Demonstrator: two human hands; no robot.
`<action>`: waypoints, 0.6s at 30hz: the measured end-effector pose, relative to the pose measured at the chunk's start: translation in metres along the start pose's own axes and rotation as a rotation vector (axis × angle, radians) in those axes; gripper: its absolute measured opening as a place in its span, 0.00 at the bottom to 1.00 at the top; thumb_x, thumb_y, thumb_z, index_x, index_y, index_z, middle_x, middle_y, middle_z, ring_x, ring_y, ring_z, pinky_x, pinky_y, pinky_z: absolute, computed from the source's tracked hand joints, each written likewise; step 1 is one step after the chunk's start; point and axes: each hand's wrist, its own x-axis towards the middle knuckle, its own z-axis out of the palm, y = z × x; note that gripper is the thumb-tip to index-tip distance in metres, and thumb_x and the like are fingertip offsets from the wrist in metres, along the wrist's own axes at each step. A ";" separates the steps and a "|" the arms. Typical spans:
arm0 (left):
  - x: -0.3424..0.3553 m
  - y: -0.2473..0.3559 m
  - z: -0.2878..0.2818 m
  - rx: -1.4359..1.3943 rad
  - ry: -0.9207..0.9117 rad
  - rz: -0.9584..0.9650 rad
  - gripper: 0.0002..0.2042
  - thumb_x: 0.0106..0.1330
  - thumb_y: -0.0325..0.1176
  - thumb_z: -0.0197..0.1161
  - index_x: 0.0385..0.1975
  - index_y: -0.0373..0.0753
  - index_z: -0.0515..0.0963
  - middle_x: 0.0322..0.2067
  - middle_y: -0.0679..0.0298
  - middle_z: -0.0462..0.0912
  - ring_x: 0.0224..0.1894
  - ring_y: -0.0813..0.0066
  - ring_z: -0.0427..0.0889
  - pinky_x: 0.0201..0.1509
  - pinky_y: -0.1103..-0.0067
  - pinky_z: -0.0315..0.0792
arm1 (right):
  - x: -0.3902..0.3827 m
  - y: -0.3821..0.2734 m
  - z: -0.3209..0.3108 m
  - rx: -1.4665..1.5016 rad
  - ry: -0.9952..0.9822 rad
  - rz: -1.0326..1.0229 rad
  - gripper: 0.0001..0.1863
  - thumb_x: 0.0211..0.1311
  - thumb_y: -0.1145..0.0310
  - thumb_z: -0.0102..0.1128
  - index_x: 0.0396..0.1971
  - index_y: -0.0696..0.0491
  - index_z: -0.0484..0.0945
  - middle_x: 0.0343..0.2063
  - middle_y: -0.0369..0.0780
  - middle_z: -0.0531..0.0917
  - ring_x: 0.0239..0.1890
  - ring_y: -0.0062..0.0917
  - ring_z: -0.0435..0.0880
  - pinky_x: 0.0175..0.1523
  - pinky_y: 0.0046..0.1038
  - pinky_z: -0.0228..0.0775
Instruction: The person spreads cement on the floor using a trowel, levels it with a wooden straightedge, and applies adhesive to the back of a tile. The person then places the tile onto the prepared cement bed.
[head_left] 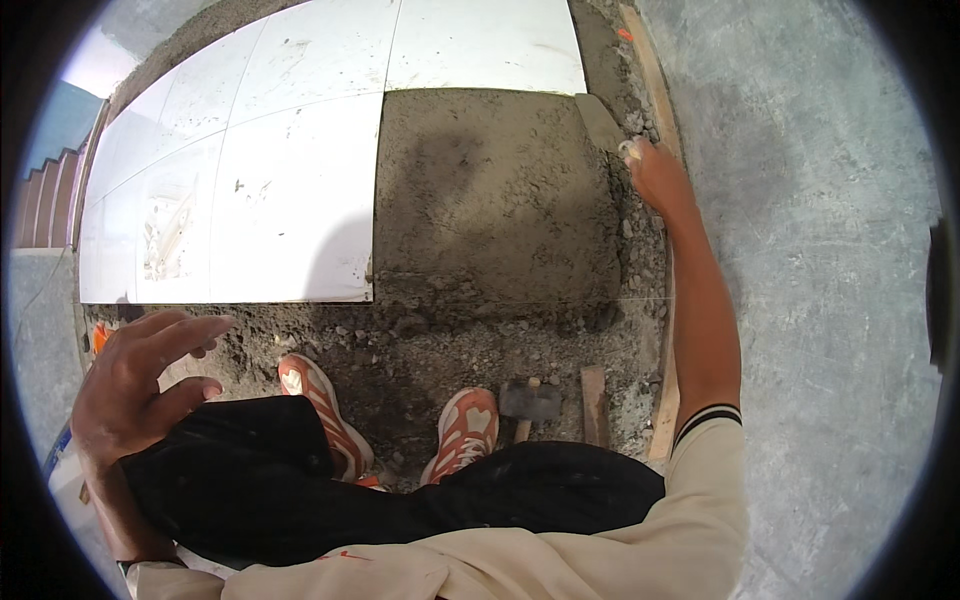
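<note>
My right hand (pixel 657 178) reaches out at the far right and is closed round the handle of a trowel. The trowel's blade (pixel 598 122), coated in grey mortar, lies at the far right corner of a wet mortar bed (pixel 490 190). This bed fills a square beside large white floor tiles (pixel 295 200). Above my left knee, my left hand (pixel 140 375) is held with fingers apart and nothing in it, just short of the tiles' near edge.
A mallet (pixel 530 401) with a dark head and a short piece of wood (pixel 594 405) lie near my right knee. Along the right runs a wooden strip (pixel 661 90), with grey concrete floor (pixel 800 250) beyond. A thin string crosses near the tiles' front edge. Loose rubble (pixel 350 350) surrounds my shoes.
</note>
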 end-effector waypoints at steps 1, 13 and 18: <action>-0.002 -0.001 -0.001 -0.009 -0.007 -0.013 0.30 0.59 0.36 0.77 0.62 0.34 0.80 0.41 0.51 0.88 0.44 0.58 0.87 0.50 0.62 0.80 | 0.007 -0.010 -0.004 -0.036 -0.047 0.006 0.23 0.79 0.59 0.55 0.66 0.53 0.73 0.54 0.54 0.81 0.55 0.52 0.83 0.57 0.51 0.76; -0.022 -0.034 0.001 -0.090 -0.080 -0.043 0.33 0.62 0.42 0.76 0.66 0.33 0.77 0.40 0.52 0.87 0.42 0.58 0.86 0.50 0.63 0.79 | -0.177 -0.017 -0.009 0.373 -0.090 0.281 0.23 0.76 0.60 0.58 0.63 0.56 0.73 0.57 0.57 0.81 0.59 0.56 0.81 0.62 0.51 0.72; -0.024 -0.039 -0.002 -0.022 -0.082 -0.001 0.36 0.64 0.48 0.74 0.68 0.34 0.75 0.40 0.52 0.87 0.42 0.58 0.86 0.50 0.62 0.79 | -0.202 -0.050 -0.017 0.371 -0.109 0.236 0.23 0.75 0.58 0.60 0.61 0.58 0.73 0.51 0.57 0.84 0.55 0.56 0.83 0.59 0.50 0.73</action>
